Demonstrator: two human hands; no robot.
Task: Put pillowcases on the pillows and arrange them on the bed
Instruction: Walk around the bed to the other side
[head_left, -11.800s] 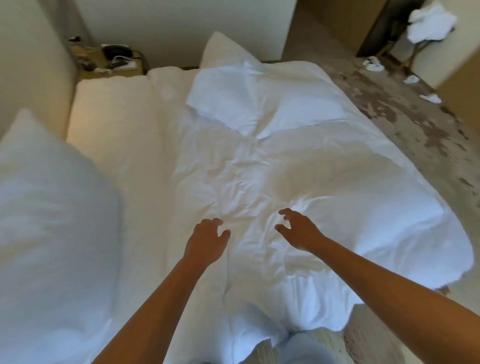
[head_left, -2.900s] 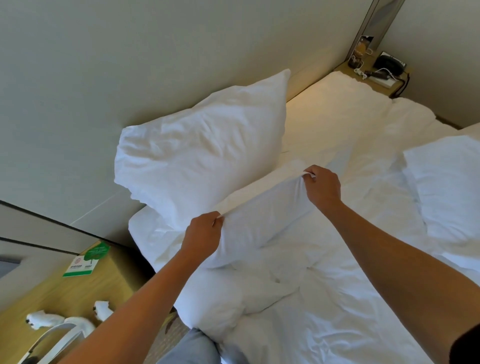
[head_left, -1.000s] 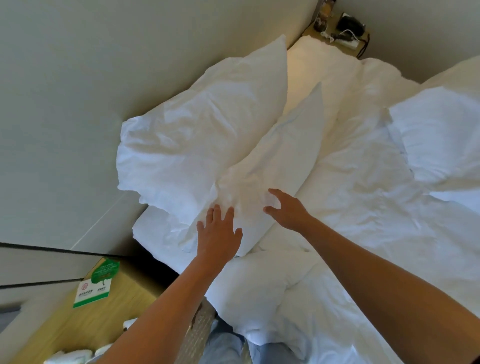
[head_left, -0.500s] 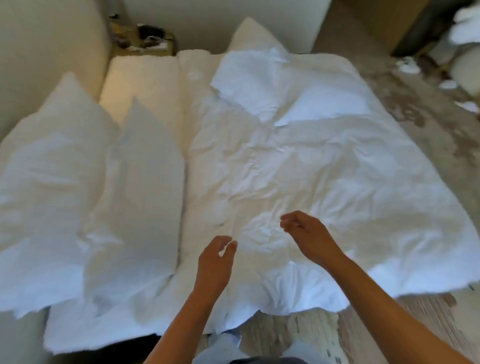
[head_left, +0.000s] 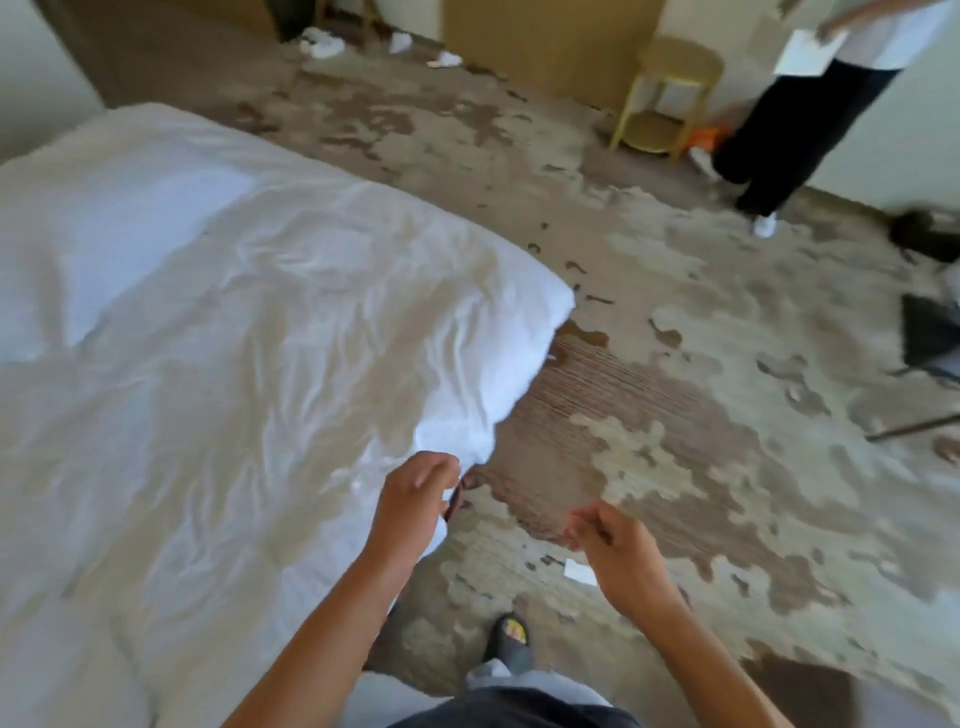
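Beside bed (head_left: 218, 364) edge, empty hands (head_left: 410, 499) (carpet (head_left: 675, 364) open).

One bed (head_left: 130, 467) fills the left half of the view, covered by one rumpled white duvet (head_left: 270, 332). One flatter white piece of bedding (head_left: 93, 260), perhaps a pillow or pillowcase, lies at the far left. Two bare hands reach forward in the near centre: one left hand (head_left: 410, 499) at the duvet's corner and one right hand (head_left: 613, 545) over the carpet. One sandalled foot (head_left: 511, 642) shows near the bottom. One round yellow stool (head_left: 670, 93) stands at the far right. One second person (head_left: 800, 119) stands beside it, seen from the chest down. About four small white items (head_left: 322, 44) lie scattered on the far floor; blur prevents an exact count. One white scrap of paper (head_left: 579, 571) lies on the near carpet.
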